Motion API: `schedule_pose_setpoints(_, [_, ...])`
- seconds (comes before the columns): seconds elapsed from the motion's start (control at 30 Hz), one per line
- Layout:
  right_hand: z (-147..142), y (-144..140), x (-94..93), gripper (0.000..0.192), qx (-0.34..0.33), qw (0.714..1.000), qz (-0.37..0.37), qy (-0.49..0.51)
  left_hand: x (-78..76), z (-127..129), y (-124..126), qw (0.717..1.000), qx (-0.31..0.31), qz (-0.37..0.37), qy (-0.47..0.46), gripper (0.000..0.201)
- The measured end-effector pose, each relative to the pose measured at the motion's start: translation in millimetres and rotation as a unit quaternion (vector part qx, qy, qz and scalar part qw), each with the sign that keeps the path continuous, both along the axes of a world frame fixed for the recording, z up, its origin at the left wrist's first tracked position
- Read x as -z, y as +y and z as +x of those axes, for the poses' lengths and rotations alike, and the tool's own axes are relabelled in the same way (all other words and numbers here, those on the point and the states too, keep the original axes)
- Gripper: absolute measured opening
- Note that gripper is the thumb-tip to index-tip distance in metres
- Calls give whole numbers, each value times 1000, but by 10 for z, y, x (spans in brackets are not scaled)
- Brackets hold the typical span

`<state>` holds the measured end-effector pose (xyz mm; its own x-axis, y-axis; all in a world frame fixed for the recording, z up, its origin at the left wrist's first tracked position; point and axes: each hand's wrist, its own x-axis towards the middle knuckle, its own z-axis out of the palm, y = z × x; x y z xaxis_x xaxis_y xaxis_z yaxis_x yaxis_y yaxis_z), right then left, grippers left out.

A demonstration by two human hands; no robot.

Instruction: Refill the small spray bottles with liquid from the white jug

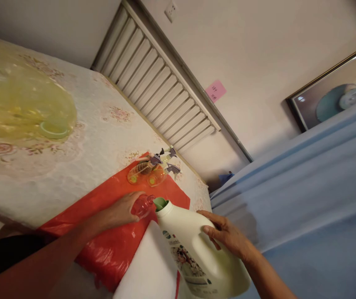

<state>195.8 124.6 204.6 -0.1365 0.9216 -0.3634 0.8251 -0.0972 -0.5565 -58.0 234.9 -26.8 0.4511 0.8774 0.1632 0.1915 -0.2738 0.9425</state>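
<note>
L hand (128, 209), approx 7 o'clock in view, fingers curled w/ thumb opposite, pinching red btl (142, 206); btl tilted, mouth toward 2 o'clock. R hand (226, 232), approx 4–5 o'clock, fingers wrapped around handle of pale jug (181, 232). Jug tilted, green-lined neck toward 10–11 o'clock, right by btl's mouth; can't tell if touching. White block (151, 259) at 6 o'clock, beside jug. Btl is over red sheet (103, 249). Sprayers (157, 176) w/ 3 grey heads on sheet's far end, approx 12–1 o'clock from btl. Yellow bag (16, 99) at 9–10 o'clock.
</note>
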Motion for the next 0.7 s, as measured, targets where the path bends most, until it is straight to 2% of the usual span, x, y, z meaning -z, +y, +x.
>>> schedule_pose_setpoints(0.2, [7,9,7,57,3,1000,1,3,36,13,12,1000,-1,2,-5,72])
schedule_pose_setpoints(0.7, [54,14,19,57,9,1000,-6,-1,3,-3,1,1000,0,0,-11,69])
